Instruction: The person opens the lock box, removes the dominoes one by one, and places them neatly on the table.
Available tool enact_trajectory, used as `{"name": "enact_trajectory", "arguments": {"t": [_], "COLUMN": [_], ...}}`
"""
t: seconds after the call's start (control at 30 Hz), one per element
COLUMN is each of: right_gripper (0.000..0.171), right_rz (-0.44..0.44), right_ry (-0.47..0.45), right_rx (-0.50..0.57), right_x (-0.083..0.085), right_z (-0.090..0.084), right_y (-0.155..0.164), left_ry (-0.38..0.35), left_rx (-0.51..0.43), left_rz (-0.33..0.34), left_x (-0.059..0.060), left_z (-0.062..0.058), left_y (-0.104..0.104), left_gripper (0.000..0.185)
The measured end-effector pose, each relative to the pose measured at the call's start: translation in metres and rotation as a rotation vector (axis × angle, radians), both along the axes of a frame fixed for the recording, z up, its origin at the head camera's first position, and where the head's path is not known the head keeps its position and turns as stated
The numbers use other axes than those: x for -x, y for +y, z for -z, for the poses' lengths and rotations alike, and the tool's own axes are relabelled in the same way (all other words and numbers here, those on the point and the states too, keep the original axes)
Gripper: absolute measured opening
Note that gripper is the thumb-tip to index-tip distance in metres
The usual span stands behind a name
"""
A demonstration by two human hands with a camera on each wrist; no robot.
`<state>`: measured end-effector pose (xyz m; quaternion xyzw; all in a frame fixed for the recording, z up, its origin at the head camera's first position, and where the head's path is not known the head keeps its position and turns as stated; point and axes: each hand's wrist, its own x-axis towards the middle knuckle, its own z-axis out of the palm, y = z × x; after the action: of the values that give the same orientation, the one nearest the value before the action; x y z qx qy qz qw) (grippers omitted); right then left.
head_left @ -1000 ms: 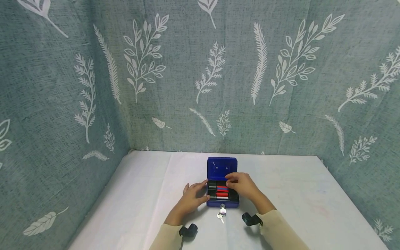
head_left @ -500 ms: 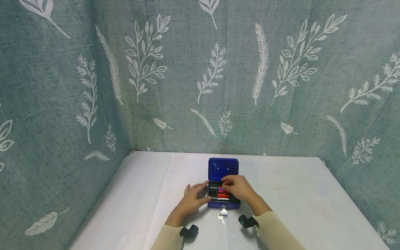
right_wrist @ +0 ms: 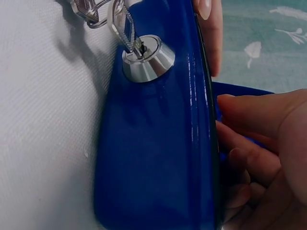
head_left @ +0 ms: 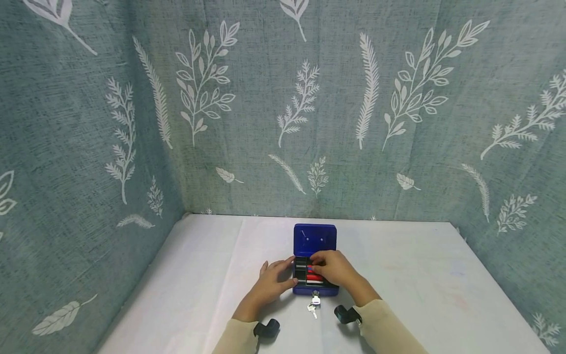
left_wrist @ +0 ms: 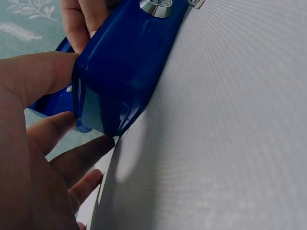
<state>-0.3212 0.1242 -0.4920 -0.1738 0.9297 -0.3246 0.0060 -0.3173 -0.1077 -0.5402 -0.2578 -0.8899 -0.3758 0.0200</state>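
A blue metal cash box (head_left: pixel 315 291) stands on the table with its lid (head_left: pixel 313 239) raised. Inside is a black tray (head_left: pixel 300 276) with compartments. Red sticks (head_left: pixel 314 277), with a white one in front and a bit of blue behind, lie in its middle compartment. My left hand (head_left: pixel 268 286) rests at the box's left end, thumb at the front corner, fingers reaching toward the back. My right hand (head_left: pixel 338 268) reaches over the tray with fingers and thumb bent close together at the rear sticks; its fingertips hide most of these, and I cannot tell what they hold.
A key in the lock (right_wrist: pixel 147 60) on the box's front carries a ring with more keys (head_left: pixel 312 309) hanging toward the table. White cloth covers the table (head_left: pixel 411 275). Green leaf-patterned cloth (head_left: pixel 331 98) hangs behind and at both sides.
My right hand has moved left and slightly toward me over the tray, covering more of the rear red and blue sticks. My left hand and the box stay where they were.
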Motion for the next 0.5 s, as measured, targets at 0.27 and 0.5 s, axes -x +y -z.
{"name": "enact_trajectory", "arguments": {"t": [0.27, 0.5], "right_gripper": [0.022, 0.022], "right_rz": [-0.009, -0.023], "right_ry": [0.003, 0.018], "right_rx": [-0.028, -0.014], "right_x": [0.0008, 0.0006], "right_z": [0.0009, 0.0016], "right_y": [-0.0006, -0.0007], "left_ry": [0.003, 0.003], "left_rx": [-0.005, -0.002], "left_rz": [-0.002, -0.003], "left_x": [0.0006, 0.001], "left_z": [0.001, 0.0027], "left_y": [0.0003, 0.0], "left_gripper": [0.064, 0.065]}}
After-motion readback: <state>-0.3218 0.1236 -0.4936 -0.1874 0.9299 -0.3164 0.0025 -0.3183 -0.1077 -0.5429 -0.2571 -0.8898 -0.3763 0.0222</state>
